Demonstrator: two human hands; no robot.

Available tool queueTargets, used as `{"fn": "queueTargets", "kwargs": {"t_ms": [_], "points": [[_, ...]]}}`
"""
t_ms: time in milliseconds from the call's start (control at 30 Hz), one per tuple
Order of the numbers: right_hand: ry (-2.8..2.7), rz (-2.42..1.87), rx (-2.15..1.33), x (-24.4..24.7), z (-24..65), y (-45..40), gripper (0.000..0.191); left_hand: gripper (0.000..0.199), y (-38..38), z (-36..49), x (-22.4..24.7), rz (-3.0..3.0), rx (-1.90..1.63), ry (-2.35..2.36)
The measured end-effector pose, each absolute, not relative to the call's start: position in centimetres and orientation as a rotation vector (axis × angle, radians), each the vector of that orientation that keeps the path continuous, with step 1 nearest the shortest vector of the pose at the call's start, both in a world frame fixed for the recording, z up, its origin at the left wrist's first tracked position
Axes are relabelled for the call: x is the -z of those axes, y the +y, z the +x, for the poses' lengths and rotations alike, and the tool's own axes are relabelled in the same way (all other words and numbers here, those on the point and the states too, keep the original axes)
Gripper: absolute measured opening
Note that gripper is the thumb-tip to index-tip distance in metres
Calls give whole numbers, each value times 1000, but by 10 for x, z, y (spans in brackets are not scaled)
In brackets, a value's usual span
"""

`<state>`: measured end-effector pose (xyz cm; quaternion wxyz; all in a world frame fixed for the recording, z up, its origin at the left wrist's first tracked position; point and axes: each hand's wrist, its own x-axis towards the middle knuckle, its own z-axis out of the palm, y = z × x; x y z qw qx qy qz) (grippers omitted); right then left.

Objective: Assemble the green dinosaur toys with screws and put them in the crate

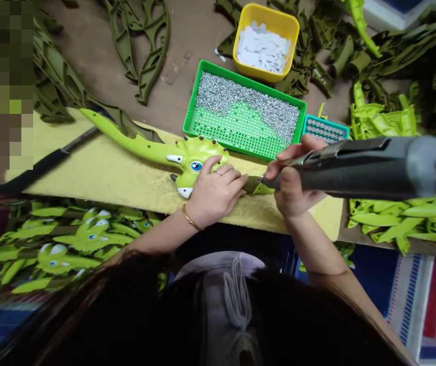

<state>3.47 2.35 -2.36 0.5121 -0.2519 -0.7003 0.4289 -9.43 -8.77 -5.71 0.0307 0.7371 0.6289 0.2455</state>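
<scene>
A lime-green toy (142, 147) with a horned dinosaur head and a long curved arm lies on the yellow board. My left hand (218, 190) is closed over the toy just right of its blue eye and presses it to the board. In my right hand (294, 185) is a dark electric screwdriver (359, 168), held level and pointing left. Its tip meets a small silver screw on the olive end of the toy, close to my left fingertips. Part of the toy is hidden under my left hand.
Behind the board stand a green basket (223, 140) of screws, a yellow bin (239, 51) of white pieces and a small teal tray (327, 124). Olive parts (153, 56) lie at the back; lime parts (404, 218) pile up right. Several toys (88, 236) lie lower left.
</scene>
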Motion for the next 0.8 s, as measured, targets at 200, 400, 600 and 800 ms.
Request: {"fn": "queueTargets", "kwargs": {"t_ms": [200, 400, 600, 800], "points": [[-1252, -602, -845, 18, -32, 66, 46, 23, -91, -96, 52, 2274, -828, 1906], [-1295, -637, -894, 50, -50, 80, 38, 26, -138, -126, 51, 1373, -1404, 2418], [-1304, -537, -902, 51, -47, 78, 32, 51, -156, -142, 52, 393, -1296, 1717], [-1387, -490, -937, 28, -37, 73, 30, 56, -143, -137, 49, 227, -1393, 1595]]}}
